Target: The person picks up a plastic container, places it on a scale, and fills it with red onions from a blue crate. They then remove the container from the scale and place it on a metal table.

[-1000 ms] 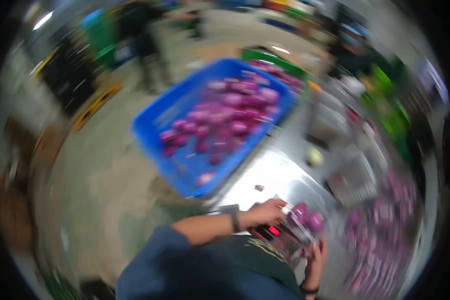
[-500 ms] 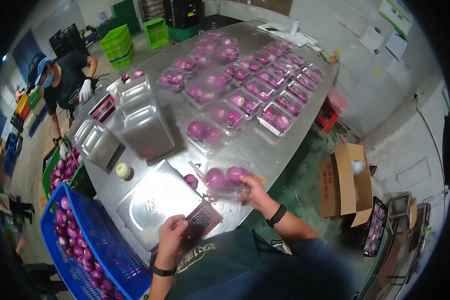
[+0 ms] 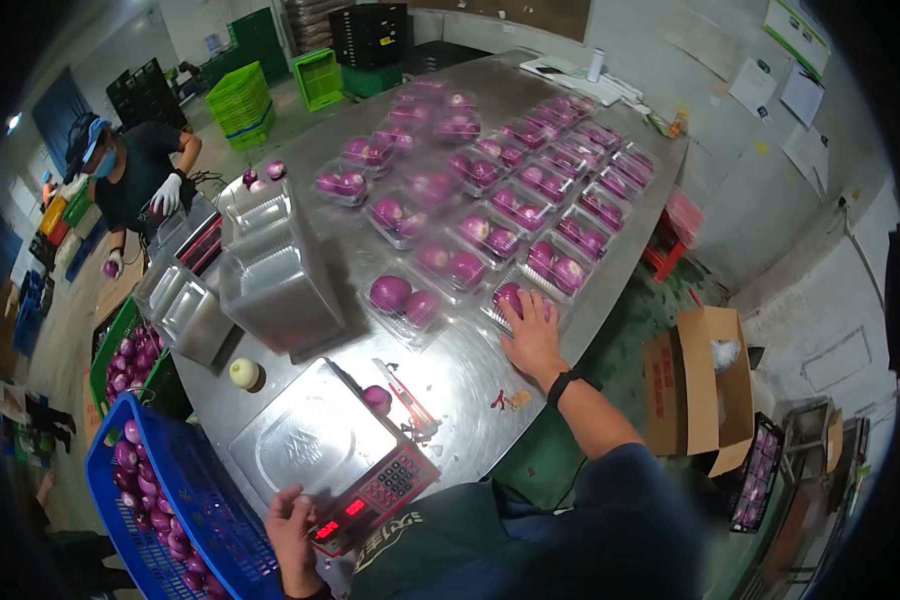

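My right hand [image 3: 534, 337] rests over a clear plastic box of purple onions [image 3: 508, 300] at the near end of the rows of packed boxes, its fingers on the onions. Beside the scale's lit red display, my left hand [image 3: 292, 532] has its fingers curled, and whether anything is in them cannot be made out. The scale [image 3: 315, 440] has a bare metal plate. A single purple onion [image 3: 376, 400] and a red-and-white knife or peeler [image 3: 410, 395] lie just right of it. A pale peeled onion [image 3: 244, 374] sits to the left.
Stacked empty plastic boxes [image 3: 270, 270] stand behind the scale. A blue crate of onions [image 3: 170, 500] is at the lower left, a green crate [image 3: 120, 360] beyond it. A co-worker in gloves [image 3: 140, 180] stands at the far left. An open carton [image 3: 710, 385] is on the right.
My right hand has carried the box of onions from beside the scale forward and right to the other boxes. My left hand has moved down and left. The co-worker's lower hand has risen with an onion.
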{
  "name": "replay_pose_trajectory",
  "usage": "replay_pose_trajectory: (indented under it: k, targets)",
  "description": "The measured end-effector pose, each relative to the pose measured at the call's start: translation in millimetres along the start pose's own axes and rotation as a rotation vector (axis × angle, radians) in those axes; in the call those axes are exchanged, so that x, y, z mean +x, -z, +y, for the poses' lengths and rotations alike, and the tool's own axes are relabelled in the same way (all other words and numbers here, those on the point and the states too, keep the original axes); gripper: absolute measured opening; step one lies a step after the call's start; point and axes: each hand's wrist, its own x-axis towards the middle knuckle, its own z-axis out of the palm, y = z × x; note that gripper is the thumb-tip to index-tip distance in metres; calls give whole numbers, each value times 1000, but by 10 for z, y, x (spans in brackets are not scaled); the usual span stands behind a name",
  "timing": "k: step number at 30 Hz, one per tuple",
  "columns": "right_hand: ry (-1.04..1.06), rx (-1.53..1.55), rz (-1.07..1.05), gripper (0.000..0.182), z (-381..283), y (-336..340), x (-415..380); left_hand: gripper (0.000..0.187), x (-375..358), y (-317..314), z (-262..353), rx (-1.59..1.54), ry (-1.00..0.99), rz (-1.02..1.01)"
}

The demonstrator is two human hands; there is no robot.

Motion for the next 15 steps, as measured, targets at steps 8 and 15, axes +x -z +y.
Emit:
replay_pose_trajectory:
  k: [8, 15]
  targets:
    - [-56, -131, 21, 66, 453, -65, 276, 31, -528, 759, 606, 361, -191, 421]
    - [-199, -230, -51, 71, 1006, -152, 613, 24, -1021, 1802, 239, 667, -289, 801]
